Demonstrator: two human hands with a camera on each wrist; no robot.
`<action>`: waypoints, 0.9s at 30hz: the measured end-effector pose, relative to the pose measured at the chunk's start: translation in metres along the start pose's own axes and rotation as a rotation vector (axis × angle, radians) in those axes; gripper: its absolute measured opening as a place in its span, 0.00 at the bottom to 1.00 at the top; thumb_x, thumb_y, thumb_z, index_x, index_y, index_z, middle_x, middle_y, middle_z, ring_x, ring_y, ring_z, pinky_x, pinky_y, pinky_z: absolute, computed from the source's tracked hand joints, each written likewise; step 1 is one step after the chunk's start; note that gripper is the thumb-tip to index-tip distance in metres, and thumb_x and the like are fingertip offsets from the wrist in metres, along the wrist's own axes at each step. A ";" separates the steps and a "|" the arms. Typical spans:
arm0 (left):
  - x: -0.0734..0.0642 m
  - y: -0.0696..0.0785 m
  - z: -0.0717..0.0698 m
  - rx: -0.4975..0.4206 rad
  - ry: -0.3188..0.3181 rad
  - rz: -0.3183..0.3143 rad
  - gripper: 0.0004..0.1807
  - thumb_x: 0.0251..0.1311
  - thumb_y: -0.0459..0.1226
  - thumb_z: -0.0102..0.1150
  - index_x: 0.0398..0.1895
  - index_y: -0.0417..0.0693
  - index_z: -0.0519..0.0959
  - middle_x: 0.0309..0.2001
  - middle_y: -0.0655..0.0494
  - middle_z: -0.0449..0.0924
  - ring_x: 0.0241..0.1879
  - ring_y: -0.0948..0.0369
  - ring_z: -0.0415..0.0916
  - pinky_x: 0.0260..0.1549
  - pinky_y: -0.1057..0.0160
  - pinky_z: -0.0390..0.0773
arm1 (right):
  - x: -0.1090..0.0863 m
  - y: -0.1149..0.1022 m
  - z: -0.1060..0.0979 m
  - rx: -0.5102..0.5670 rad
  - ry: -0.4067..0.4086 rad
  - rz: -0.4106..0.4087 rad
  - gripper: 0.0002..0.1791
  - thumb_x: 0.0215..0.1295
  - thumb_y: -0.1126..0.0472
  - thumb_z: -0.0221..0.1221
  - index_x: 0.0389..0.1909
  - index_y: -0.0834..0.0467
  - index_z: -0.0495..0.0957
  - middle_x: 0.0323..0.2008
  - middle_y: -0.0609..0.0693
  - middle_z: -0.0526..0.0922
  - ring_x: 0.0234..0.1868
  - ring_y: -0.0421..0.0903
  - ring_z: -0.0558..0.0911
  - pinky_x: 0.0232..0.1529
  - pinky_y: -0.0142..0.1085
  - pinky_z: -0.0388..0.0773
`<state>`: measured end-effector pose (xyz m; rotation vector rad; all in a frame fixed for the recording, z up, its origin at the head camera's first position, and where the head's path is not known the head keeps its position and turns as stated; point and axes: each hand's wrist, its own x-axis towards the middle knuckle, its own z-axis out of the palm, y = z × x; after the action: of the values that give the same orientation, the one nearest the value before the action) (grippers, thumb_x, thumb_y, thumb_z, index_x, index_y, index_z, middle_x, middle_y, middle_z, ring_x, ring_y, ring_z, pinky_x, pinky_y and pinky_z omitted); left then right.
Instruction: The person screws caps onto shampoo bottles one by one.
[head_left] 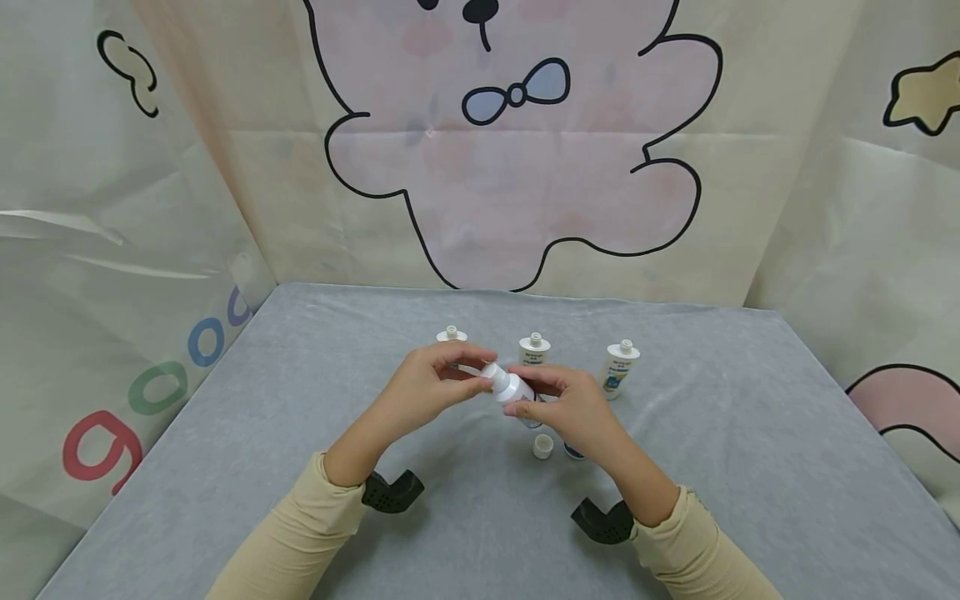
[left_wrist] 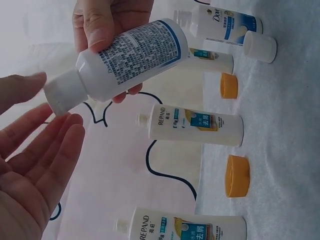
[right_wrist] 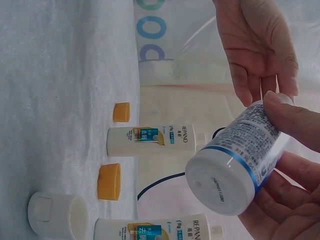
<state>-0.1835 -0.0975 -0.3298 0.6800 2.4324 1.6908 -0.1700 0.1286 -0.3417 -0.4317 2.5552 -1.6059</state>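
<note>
A white bottle with dense blue print (left_wrist: 137, 60) is held up tilted above the table. My right hand (head_left: 577, 412) grips its body, thumb on one side and fingers on the other. At the bottle's white cap (left_wrist: 65, 92), my left hand (head_left: 427, 392) pinches with thumb and fingertips; its other fingers are spread. In the right wrist view the bottle's base (right_wrist: 220, 187) faces the camera. Below the hands stands a second white bottle, labelled Dove (left_wrist: 225, 24), with its neck bare. Beside it a loose white cap (head_left: 543, 447) sits on the table.
Three uncapped REPAND bottles (head_left: 619, 367) stand in a row behind the hands, partly hidden by them. Orange caps (left_wrist: 237, 176) lie in front of them. Grey cloth (head_left: 337, 325) covers the table, and printed curtains (head_left: 495, 183) hang around it.
</note>
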 end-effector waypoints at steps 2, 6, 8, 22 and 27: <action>0.000 0.000 0.001 -0.006 0.010 -0.017 0.20 0.59 0.38 0.69 0.56 0.47 0.82 0.53 0.51 0.83 0.45 0.57 0.85 0.45 0.62 0.85 | 0.000 0.000 0.000 -0.003 0.001 -0.001 0.24 0.56 0.57 0.72 0.55 0.56 0.83 0.55 0.55 0.85 0.57 0.54 0.83 0.41 0.32 0.85; 0.001 -0.001 0.002 0.006 0.033 -0.040 0.18 0.58 0.39 0.71 0.52 0.48 0.84 0.48 0.53 0.85 0.40 0.60 0.85 0.43 0.62 0.85 | 0.000 0.000 0.000 -0.013 0.002 -0.009 0.23 0.56 0.57 0.72 0.55 0.55 0.84 0.54 0.54 0.85 0.56 0.53 0.83 0.41 0.31 0.84; 0.002 -0.001 0.002 0.018 0.039 -0.035 0.16 0.57 0.40 0.71 0.50 0.50 0.85 0.46 0.54 0.85 0.39 0.61 0.85 0.42 0.63 0.85 | 0.000 0.000 0.000 -0.022 0.003 -0.012 0.23 0.56 0.57 0.72 0.54 0.55 0.84 0.54 0.54 0.85 0.56 0.53 0.83 0.41 0.31 0.84; 0.002 0.000 0.003 0.005 0.005 -0.035 0.20 0.59 0.39 0.70 0.55 0.48 0.81 0.51 0.51 0.83 0.44 0.59 0.84 0.43 0.63 0.85 | 0.001 0.003 0.000 -0.012 -0.002 -0.008 0.24 0.56 0.58 0.72 0.55 0.56 0.83 0.55 0.55 0.84 0.57 0.54 0.83 0.42 0.32 0.85; 0.003 -0.002 0.005 0.026 0.008 -0.041 0.19 0.59 0.39 0.70 0.53 0.45 0.82 0.48 0.50 0.84 0.41 0.59 0.85 0.42 0.63 0.85 | 0.001 0.003 0.000 -0.006 -0.006 -0.015 0.24 0.56 0.58 0.73 0.55 0.56 0.83 0.55 0.55 0.84 0.56 0.54 0.84 0.42 0.32 0.85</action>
<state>-0.1852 -0.0928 -0.3332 0.6234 2.4600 1.6529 -0.1717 0.1291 -0.3442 -0.4558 2.5591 -1.6002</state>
